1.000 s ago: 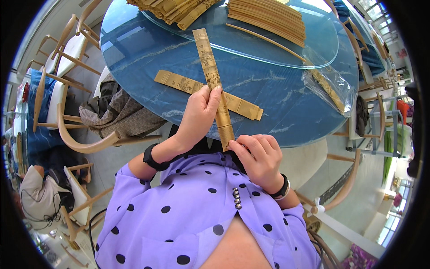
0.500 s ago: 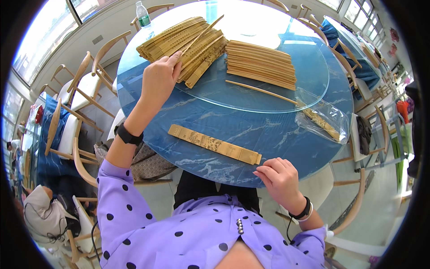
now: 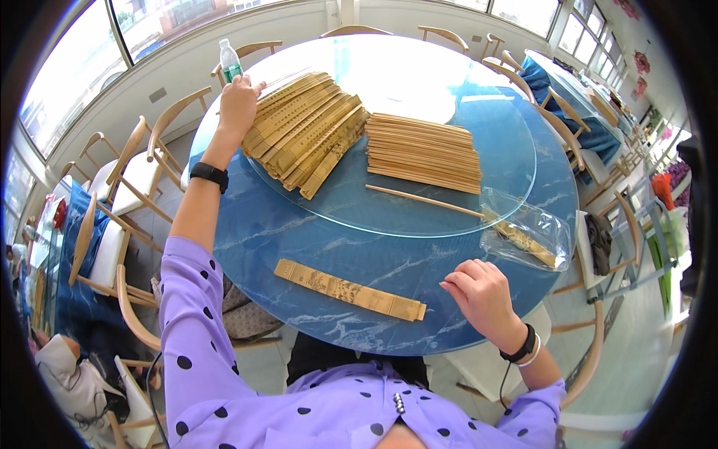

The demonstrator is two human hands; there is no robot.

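Note:
At the far left of the table, my left hand (image 3: 239, 105) pinches one end of a thin gold chopstick sleeve, seen nearly edge-on and mostly hidden. It is beside a fanned heap of gold paper chopstick sleeves (image 3: 303, 131). Right of the heap lies a row of bare wooden chopsticks (image 3: 424, 152), with a separate chopstick (image 3: 422, 200) in front. A single flat gold sleeve (image 3: 351, 289) rests near the table's front edge. My right hand (image 3: 482, 295) hovers to its right, fingers curled together, with nothing visible in them.
A clear plastic bag (image 3: 550, 232) with gold sleeves in it lies at the right of the table. The glass turntable (image 3: 449, 230) bears the heap and chopsticks. A water bottle (image 3: 229, 61) stands at the far left. Wooden chairs (image 3: 138, 179) surround the round table.
My left hand has moved farther out and left, taking the thin sleeve from above the heap to its far-left side. The view has shifted; my right hand stays near the front edge.

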